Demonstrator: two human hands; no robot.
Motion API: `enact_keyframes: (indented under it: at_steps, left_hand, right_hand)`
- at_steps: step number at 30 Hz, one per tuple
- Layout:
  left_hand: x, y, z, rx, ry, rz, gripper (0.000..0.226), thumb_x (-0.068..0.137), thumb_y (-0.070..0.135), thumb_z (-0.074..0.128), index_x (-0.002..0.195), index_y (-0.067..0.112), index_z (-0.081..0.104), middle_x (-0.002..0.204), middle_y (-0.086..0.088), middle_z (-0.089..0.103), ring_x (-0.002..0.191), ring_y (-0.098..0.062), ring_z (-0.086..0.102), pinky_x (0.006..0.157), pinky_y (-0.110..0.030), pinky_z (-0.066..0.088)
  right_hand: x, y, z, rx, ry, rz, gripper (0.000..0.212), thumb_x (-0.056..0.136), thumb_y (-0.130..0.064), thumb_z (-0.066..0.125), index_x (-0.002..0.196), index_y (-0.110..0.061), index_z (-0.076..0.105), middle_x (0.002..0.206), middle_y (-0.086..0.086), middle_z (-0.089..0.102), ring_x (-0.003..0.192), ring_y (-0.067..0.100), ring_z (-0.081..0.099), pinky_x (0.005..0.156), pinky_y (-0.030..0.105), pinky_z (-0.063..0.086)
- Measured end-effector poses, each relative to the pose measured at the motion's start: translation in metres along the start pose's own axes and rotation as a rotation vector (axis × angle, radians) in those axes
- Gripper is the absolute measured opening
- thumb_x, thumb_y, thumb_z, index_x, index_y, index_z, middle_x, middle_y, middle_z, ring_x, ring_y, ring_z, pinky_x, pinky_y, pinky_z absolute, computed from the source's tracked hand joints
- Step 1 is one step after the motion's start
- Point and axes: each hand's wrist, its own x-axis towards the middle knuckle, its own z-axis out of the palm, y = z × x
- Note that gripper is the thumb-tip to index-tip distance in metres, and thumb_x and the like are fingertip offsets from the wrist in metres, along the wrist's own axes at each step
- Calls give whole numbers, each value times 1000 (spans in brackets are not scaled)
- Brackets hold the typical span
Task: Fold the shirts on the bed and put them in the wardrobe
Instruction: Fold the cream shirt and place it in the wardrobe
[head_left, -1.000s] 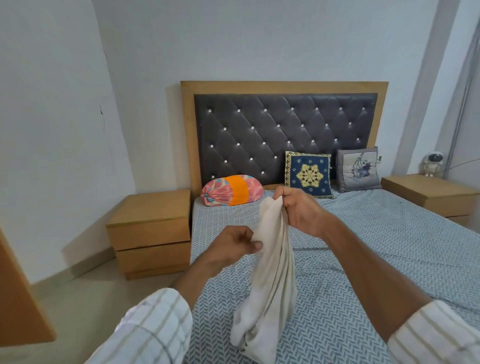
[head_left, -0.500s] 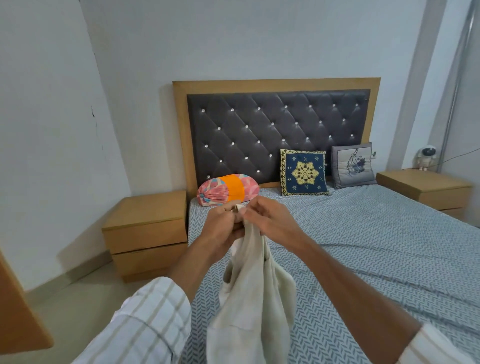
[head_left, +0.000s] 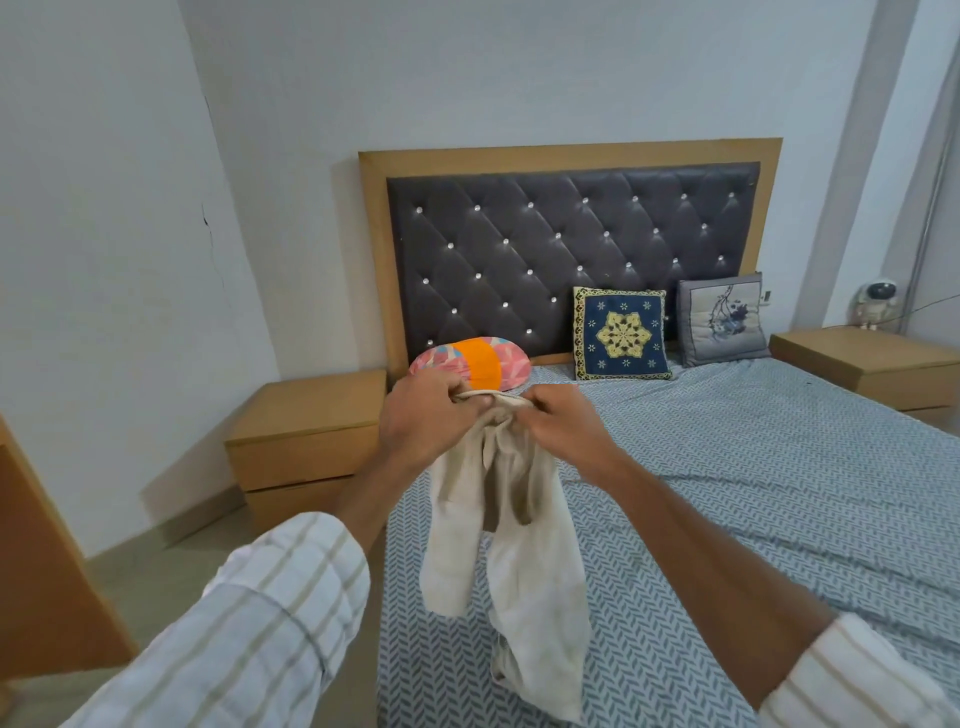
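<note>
Both hands are raised close together over the near left part of the bed (head_left: 727, 493), and each is clamped on the same cream shirt (head_left: 519, 545). The left hand (head_left: 423, 421) curls its fingers over the top edge of the cloth, which looks like the collar, and the right hand (head_left: 563, 428) pinches that edge just beside it, so that only a short strip of fabric spans between them. From the two grips the shirt hangs down in crumpled folds, one part falling below the left hand and a longer part below the right hand, with its lowest end in front of the patterned sheet near the person's right forearm. Whether that end touches the sheet cannot be told. Striped sleeves (head_left: 249, 623) cover both forearms nearer the camera.

Just beyond the left hand lies a pink and orange bolster (head_left: 470, 361), partly hidden by the knuckles. Beyond the right hand a navy cushion (head_left: 621, 335) leans against the tufted dark headboard (head_left: 519, 249), and a grey cushion (head_left: 722, 319) stands further to the right of it. A wooden nightstand (head_left: 306, 431) sits to the left of the left hand, beside the bed. Another nightstand (head_left: 872, 364) stands far to the right of the right hand, with a small white figure (head_left: 877, 304) at its back edge.
</note>
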Motion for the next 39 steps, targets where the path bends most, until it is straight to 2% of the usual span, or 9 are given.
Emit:
enact_keyframes:
  at_steps: [4,9,11,14,17,23,26,33,39]
  left_hand:
    - [6,9,-11,-20,3,33,35,94,39,60,89,6,70,89,-6,62,88,-26,58,67,-30,39]
    - [11,12,-28,-209,84,-121,26,100,31,51,81,14,55,73,8,52,69,-12,48,55,-23,32]
    - [15,-1,-38,-179,92,-178,26,99,32,52,78,17,55,79,1,58,78,-21,52,63,-31,38]
    - [17,-27,-47,-107,50,-244,27,98,35,52,88,14,65,90,-3,66,88,-28,59,79,-36,50]
    - [10,-39,-44,-243,-40,-293,27,98,26,54,85,8,70,79,0,65,75,-17,56,68,-30,43]
    - [-12,-23,-36,-806,-267,-388,18,96,10,57,95,8,75,87,-7,74,76,-16,67,64,-23,49]
    - [-17,0,-33,-741,-428,-251,20,93,11,63,113,16,66,94,-11,75,85,-24,74,74,-37,58]
    - [-11,59,-16,-857,-353,9,34,92,20,70,124,16,59,95,-15,72,78,-27,74,62,-42,62]
    - [-5,65,-8,-891,-101,-249,12,96,15,58,96,4,63,82,-17,70,62,-28,72,53,-40,61]
  right_hand:
    - [9,-5,-16,-185,27,-73,10,79,-11,55,71,-15,60,68,-2,61,68,19,54,53,27,33]
    - [13,7,-36,-428,-100,-17,10,86,-20,61,78,-25,59,76,-3,60,78,24,61,63,28,44]
    - [12,15,-51,-348,-82,62,12,89,-17,59,80,-22,66,78,0,66,83,26,66,69,33,51]
    - [4,19,-72,107,-78,116,11,93,-15,65,85,-20,71,87,5,72,83,22,70,73,41,59]
    - [3,6,-84,363,-46,36,11,95,-15,64,90,-20,73,92,10,73,82,19,66,71,39,54]
    - [11,-19,-86,293,37,-46,11,95,-20,63,92,-13,70,93,13,68,83,17,58,74,34,43]
    - [7,-27,-87,264,-9,-104,14,92,-11,64,88,-22,71,86,1,68,82,12,59,73,30,44]
    - [15,-36,-73,294,-108,-112,26,81,5,67,94,-15,57,74,1,63,70,10,54,64,25,43]
    - [-2,-28,-52,208,226,-139,36,74,-23,85,90,-16,53,82,0,60,72,11,55,68,29,49]
